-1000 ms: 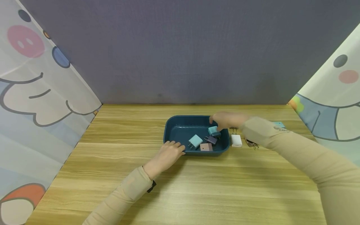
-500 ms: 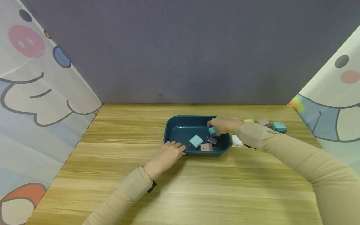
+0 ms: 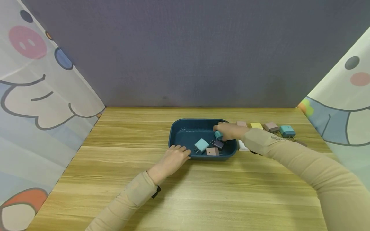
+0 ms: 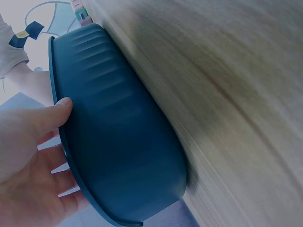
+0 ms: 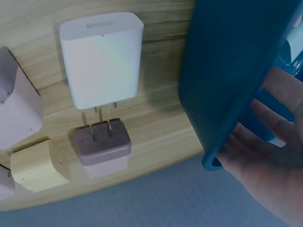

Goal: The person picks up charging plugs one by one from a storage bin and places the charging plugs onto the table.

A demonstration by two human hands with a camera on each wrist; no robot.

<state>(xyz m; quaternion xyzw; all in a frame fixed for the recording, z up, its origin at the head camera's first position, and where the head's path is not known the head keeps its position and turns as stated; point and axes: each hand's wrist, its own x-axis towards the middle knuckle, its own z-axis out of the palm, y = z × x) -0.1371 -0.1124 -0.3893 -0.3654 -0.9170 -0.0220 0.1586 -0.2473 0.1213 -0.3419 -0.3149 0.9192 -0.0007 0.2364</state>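
On the wooden table, gripping the dark blue tray by its near-left rim with the left hand. With the right hand, pinching a teal charger inside the tray's right end, near a light-blue charger, a pink charger and a purple charger.

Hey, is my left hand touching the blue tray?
Touching. The left wrist view shows the left hand with its thumb on the blue tray, just over the rim.

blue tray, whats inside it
A pale blue plug, purple plug, pinkish plug, and a teal plug in the right hand; anything under that hand in the tray is hidden.
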